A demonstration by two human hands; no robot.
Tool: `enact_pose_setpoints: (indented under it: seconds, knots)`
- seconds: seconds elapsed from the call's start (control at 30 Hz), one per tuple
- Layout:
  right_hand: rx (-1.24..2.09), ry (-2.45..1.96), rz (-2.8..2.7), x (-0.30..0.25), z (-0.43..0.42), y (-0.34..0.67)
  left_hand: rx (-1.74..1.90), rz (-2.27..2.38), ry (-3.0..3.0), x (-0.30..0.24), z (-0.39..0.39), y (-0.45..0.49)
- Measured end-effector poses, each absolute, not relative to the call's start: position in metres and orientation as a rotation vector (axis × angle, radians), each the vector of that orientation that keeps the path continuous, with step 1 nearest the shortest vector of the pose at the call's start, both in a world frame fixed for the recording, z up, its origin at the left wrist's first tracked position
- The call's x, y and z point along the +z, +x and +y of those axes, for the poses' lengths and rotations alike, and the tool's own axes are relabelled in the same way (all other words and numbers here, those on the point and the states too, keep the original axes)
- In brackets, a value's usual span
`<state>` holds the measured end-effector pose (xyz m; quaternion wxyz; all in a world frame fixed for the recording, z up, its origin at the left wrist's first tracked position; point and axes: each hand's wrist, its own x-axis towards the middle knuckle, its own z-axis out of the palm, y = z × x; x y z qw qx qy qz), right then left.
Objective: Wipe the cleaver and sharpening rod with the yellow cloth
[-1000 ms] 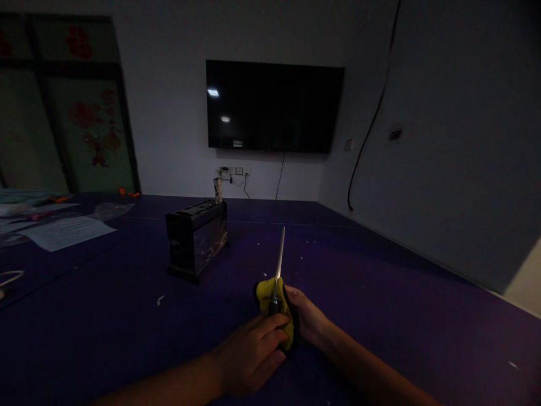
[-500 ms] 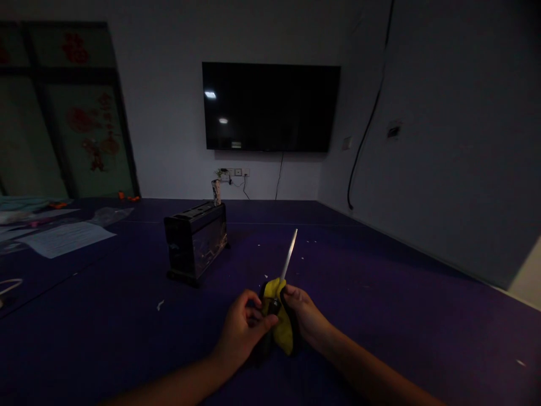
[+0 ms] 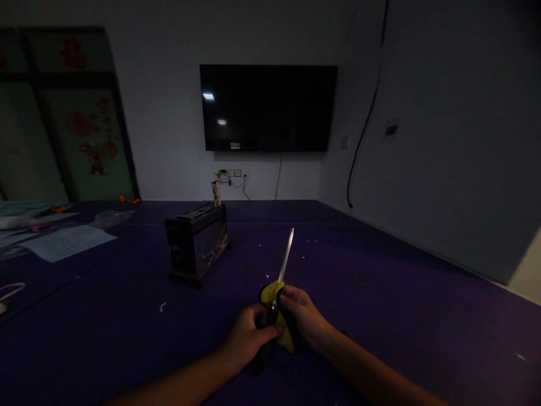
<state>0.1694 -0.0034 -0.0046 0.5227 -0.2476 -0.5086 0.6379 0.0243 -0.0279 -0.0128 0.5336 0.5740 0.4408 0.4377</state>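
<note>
Low in the middle, my left hand [image 3: 253,334] is closed around the dark handle of a sharpening steel [image 3: 286,256]. The steel's slim bright rod points up and away, leaning slightly right. A yellow and black cloth [image 3: 285,336] is bunched about the rod's base and hangs down beside the handle. My right hand [image 3: 305,310] pinches the cloth's upper right edge close to where rod and handle meet. The handle's lower end is dark and partly covered by my left fingers. Ahead to the left stands a glossy black box-shaped block [image 3: 198,241] with slots on top.
The purple table [image 3: 380,304] carries small white scraps. Printed paper [image 3: 70,243] and a clear plastic bag [image 3: 112,218] lie at the left, near a white cable [image 3: 12,288]. A patterned upright object [image 3: 216,193] stands behind the block. A television [image 3: 270,107] hangs on the wall.
My left hand has moved slightly lower along the handle, and its thumb now lies against the cloth. The cloth has shifted and folded around the rod's base; the rod's tip has moved slightly left.
</note>
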Motion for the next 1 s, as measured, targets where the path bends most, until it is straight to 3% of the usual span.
enact_pose_setpoints:
  seconds: [0.57,1.0]
  knots:
    - [1.596,-0.548,-1.155,-0.001,-0.005,0.171,0.651,0.807,1.279,-0.005,-0.029,0.017]
    - [1.525,-0.579,-1.167,-0.001,-0.002,0.172,0.657,0.849,1.372,-0.015,-0.029,0.02]
